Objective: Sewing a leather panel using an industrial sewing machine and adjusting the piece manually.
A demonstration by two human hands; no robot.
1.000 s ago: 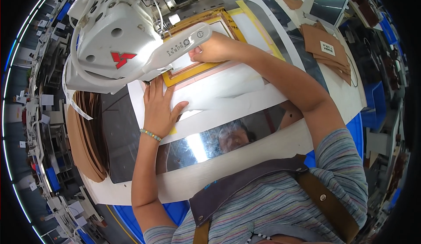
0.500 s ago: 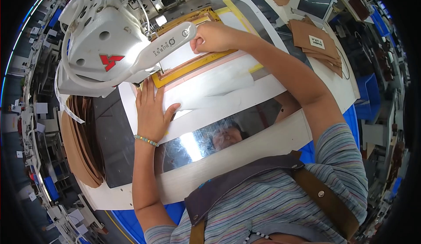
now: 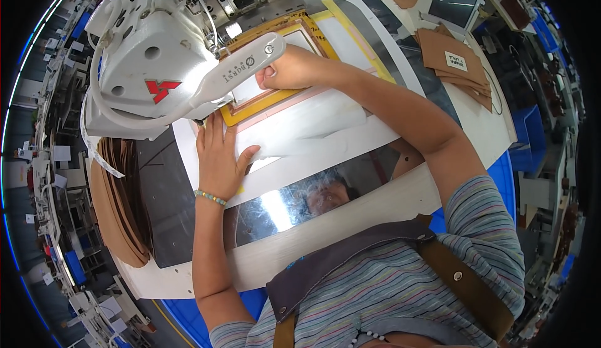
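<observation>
My left hand [image 3: 220, 151] lies flat on the white sheet [image 3: 263, 176], fingers stretched toward the near left corner of a yellow frame [image 3: 266, 107]. My right hand [image 3: 297, 69] is closed over the inside of that frame, its wrist crossing the near right side. The lamp arm [image 3: 241, 66] hides part of its fingers, and whatever they may pinch cannot be made out. Just left of the right hand stands the head of a white sewing machine [image 3: 150, 54], its needle area beside the frame's left side.
Brown flat pieces stand stacked [image 3: 119, 204] at the left. More brown pieces [image 3: 454, 63] lie at the right, near a small screen [image 3: 454, 0]. A shiny metal plate [image 3: 282, 213] shows along the near side of the table. A blue bin [image 3: 529, 138] is beyond the right edge.
My right hand has moved left and slightly nearer inside the frame, toward the needle area. My left hand stays flat on the sheet. The whole view has shifted slightly.
</observation>
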